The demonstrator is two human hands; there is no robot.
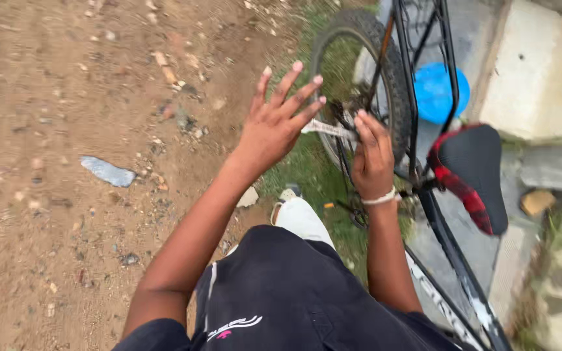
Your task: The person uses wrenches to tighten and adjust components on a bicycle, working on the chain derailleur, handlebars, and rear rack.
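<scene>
We look down on our two hands beside a black metal-framed bicycle (pixel 424 195) that stands to the right on dirt and a strip of grass. Our left hand (pixel 278 120) is lifted with its fingers spread wide, holding nothing, just left of the black rubber rear tyre (pixel 391 71). Our right hand (pixel 372 156) is curled with fingers pressed together against a flat silver metal tool (pixel 323 128), near the wheel's hub; whether it truly pinches the tool we cannot tell. A pale band (pixel 380 197) circles that wrist. The black saddle with a red checked cloth edge (pixel 473 175) sits just right of the right hand. A round blue plastic lid (pixel 438 91) lies far beyond the wheel, by a pale concrete block (pixel 535 71).
</scene>
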